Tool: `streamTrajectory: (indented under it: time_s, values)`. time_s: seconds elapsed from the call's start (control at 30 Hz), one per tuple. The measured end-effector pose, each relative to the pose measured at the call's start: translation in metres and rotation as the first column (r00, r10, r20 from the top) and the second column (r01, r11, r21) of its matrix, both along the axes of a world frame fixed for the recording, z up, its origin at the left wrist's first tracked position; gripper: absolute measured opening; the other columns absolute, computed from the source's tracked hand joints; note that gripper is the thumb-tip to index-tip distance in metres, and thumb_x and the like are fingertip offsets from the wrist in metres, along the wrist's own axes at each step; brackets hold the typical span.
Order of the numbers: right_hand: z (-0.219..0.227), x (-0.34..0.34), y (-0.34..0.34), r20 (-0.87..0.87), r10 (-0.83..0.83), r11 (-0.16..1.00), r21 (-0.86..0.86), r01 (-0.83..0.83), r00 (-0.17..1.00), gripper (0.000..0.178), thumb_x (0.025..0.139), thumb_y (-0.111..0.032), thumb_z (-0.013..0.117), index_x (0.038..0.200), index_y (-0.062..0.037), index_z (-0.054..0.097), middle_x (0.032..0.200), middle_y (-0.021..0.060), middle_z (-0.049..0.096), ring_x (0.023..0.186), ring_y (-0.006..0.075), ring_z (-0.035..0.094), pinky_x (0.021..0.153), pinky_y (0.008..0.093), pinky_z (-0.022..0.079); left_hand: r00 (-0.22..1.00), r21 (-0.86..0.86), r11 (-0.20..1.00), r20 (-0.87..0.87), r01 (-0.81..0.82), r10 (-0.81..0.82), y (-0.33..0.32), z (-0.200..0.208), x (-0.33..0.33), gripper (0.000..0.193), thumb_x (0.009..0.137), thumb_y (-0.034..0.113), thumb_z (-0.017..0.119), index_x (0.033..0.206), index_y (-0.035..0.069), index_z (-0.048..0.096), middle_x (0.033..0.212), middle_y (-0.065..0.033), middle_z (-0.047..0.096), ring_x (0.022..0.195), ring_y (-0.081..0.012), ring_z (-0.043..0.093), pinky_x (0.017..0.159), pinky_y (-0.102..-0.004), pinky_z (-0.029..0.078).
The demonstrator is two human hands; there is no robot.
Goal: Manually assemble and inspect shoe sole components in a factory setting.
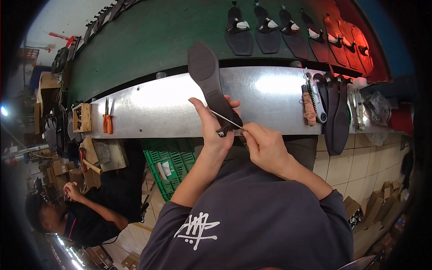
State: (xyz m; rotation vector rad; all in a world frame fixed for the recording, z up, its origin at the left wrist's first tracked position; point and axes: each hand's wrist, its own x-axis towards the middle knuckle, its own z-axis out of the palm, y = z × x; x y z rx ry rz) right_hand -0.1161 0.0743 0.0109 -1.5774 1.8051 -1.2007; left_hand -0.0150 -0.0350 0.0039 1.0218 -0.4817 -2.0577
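My left hand (216, 128) grips a dark brown sandal sole (204, 72) by its narrower lower end. The wider end points up and away over the metal bench, and the left thumb stands out to the side of the sole. A thin, shiny metal tool (226, 118) lies slanted across the sole's lower part; its exact kind cannot be told. My right hand (266, 145) pinches the near end of this tool between thumb and fingers. Close to the left palm, a small black strap piece with a shiny bit (222, 132) shows at the sole's lower end.
Orange-handled pliers (107, 121) and a wooden box (82, 118) lie left on the metal bench (166, 108). A utility knife (316, 101), a wrapped tool (308, 109) and several soles (336, 119) lie right. Sandals (240, 40) line the green belt (148, 51). A co-worker (85, 211) sits left.
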Motion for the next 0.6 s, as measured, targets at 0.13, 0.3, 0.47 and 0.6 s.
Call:
streamTrajectory:
  time_s: [0.13, 0.3, 0.47, 0.6]
  values:
    - [-0.003, 0.001, 0.003, 0.008, 0.023, 1.000, 0.012, -0.023, 1.000, 0.005, 0.088, -0.003, 0.058, 0.091, -0.0018, 0.055, 0.076, 0.0154, 0.060, 0.067, 0.0350, 0.062, 0.058, 0.0423, 0.048, 0.995, 0.079, 0.995, -0.086, 0.058, -0.051, -0.001, -0.007, 0.000, 0.084, 0.085, 0.081, 0.023, 0.087, 0.004, 0.057, 0.069, -0.0102, 0.062, 0.063, -0.0232, 0.059, 0.062, -0.0335, 0.050]
    - [-0.001, 0.001, 0.006, 0.055, 0.090, 0.996, 0.018, -0.091, 0.994, 0.006, 0.087, -0.004, 0.059, 0.091, -0.0013, 0.054, 0.075, 0.0153, 0.060, 0.066, 0.0346, 0.061, 0.058, 0.0413, 0.048, 0.978, 0.042, 0.983, -0.120, 0.176, -0.170, -0.007, -0.016, 0.005, 0.084, 0.084, 0.081, 0.023, 0.084, 0.004, 0.056, 0.064, -0.0090, 0.058, 0.058, -0.0234, 0.058, 0.059, -0.0337, 0.050]
    - [0.000, -0.002, 0.009, 0.013, 0.125, 0.992, -0.012, -0.125, 0.992, 0.006, 0.087, -0.003, 0.059, 0.090, -0.0012, 0.054, 0.073, 0.0138, 0.059, 0.065, 0.0339, 0.061, 0.058, 0.0399, 0.048, 0.977, 0.033, 0.977, -0.043, 0.210, -0.208, -0.007, -0.019, 0.005, 0.083, 0.084, 0.081, 0.023, 0.083, 0.004, 0.054, 0.063, -0.0078, 0.056, 0.056, -0.0221, 0.058, 0.058, -0.0326, 0.050]
    - [0.013, 0.002, 0.015, -0.028, 0.371, 0.926, -0.057, -0.372, 0.928, 0.011, 0.081, -0.002, 0.063, 0.090, -0.0045, 0.057, 0.075, 0.0095, 0.059, 0.065, 0.0286, 0.061, 0.056, 0.0371, 0.049, 0.976, 0.043, 0.975, -0.013, 0.217, -0.217, -0.016, -0.036, 0.007, 0.083, 0.087, 0.079, 0.022, 0.087, 0.003, 0.055, 0.068, -0.0081, 0.058, 0.061, -0.0214, 0.060, 0.060, -0.0331, 0.051]
